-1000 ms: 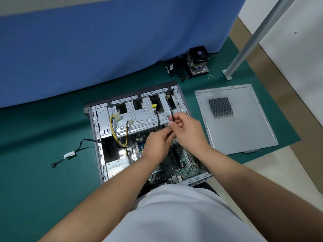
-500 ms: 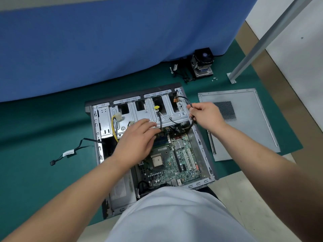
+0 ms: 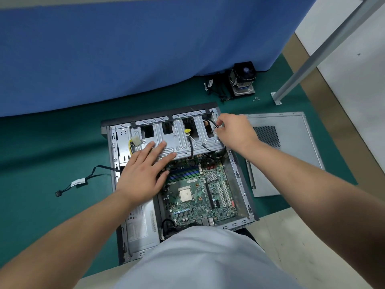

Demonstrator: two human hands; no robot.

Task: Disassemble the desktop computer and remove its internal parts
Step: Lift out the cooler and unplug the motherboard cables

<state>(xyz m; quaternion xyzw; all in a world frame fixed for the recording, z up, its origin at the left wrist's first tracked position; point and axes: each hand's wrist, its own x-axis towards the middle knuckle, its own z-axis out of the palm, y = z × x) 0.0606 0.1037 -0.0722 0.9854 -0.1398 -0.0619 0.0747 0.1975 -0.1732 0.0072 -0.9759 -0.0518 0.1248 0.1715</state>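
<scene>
Both hands are engaged: drive cage point(image 3: 179, 142) in the open case point(image 3: 239, 176) on the mat is pressed flat by the left hand point(image 3: 141, 176), fingers straight, black cable point(image 3: 212, 123) is pinched by the right hand point(image 3: 233, 132); unplugging judged next, needing a straight pull.

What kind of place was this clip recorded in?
Probably a staged teardown or repair workspace: an opened desktop case lies on a green floor mat, with a blue curtain backdrop and a removed CPU cooler set aside.

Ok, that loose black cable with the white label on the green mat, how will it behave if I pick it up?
The black cable probably flops, since it lies in loose curves. Likely light: it's thin.
</scene>
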